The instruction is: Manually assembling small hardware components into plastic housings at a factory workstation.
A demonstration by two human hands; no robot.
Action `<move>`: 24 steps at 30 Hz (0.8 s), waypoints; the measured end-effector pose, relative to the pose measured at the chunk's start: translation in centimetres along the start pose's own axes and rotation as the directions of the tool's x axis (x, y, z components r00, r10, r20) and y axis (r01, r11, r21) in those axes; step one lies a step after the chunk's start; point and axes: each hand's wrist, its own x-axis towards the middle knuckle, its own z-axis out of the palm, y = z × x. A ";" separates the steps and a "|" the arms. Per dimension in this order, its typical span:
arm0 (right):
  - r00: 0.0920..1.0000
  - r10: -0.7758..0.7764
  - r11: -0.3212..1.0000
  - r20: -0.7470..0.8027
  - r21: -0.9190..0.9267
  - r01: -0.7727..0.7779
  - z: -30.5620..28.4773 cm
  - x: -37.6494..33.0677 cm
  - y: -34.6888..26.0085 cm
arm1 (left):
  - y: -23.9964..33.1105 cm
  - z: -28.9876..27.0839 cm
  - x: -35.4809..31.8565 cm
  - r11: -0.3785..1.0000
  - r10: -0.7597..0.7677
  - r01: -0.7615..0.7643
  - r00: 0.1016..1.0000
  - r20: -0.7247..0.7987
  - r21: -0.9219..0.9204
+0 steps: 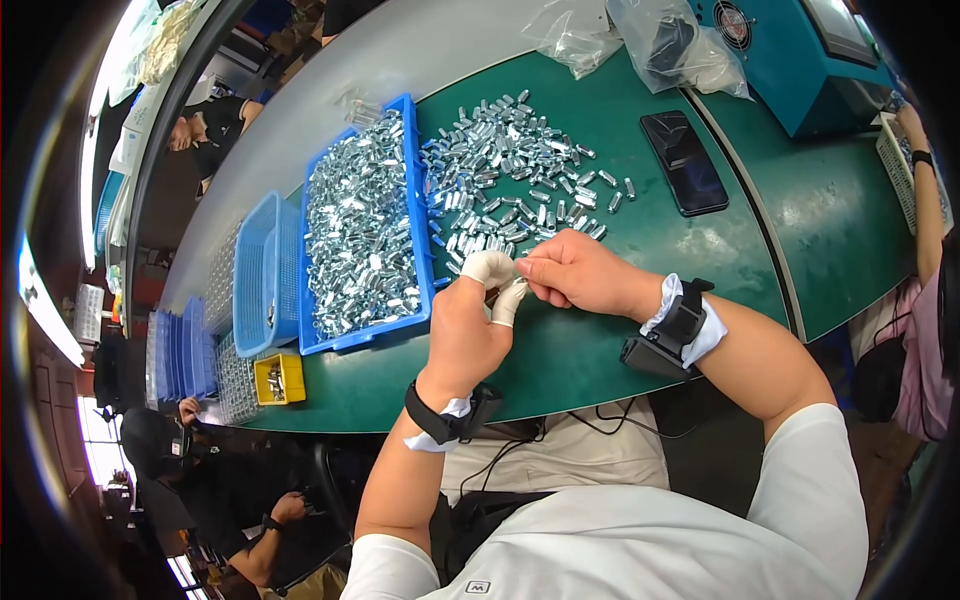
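Note:
My left hand point(466, 328), with pale finger cots on the thumb and forefinger, meets my right hand point(592, 277) over the near part of the green table point(380, 376). The fingers of both hands are pinched together at the tips. Whatever is between them is too small and too covered to make out. Just beyond my hands lies a loose heap of small shiny metal cylinders point(515, 150). To its left stands a blue tray point(421, 215) filled with many more of the same parts.
A black phone point(686, 165) lies to the right. Plastic bags point(675, 50) and a teal machine point(805, 75) are farther back. Left of the tray are a light blue basket point(250, 262) and a yellow bin point(291, 381). Co-workers point(225, 490) sit on both sides.

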 end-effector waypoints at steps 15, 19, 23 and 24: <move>0.981 -0.151 0.988 -0.124 -0.025 0.149 0.8 -0.5 -0.4 | -2.6 -6.3 -0.6 0.924 -0.380 0.382 0.923 -0.053 0.027; 0.975 -0.144 0.989 -0.170 -0.002 0.146 0.5 -0.2 0.1 | -3.5 -5.8 -0.3 0.838 0.040 0.107 0.966 -0.256 0.536; 0.977 -0.123 0.992 -0.172 0.015 0.127 0.5 0.0 0.2 | -3.8 -3.7 -0.2 0.694 0.246 -0.181 0.969 0.007 0.697; 0.978 -0.125 0.992 -0.169 0.007 0.128 0.4 0.0 0.1 | -3.9 -3.2 -0.2 0.619 0.199 -0.168 0.979 0.054 0.767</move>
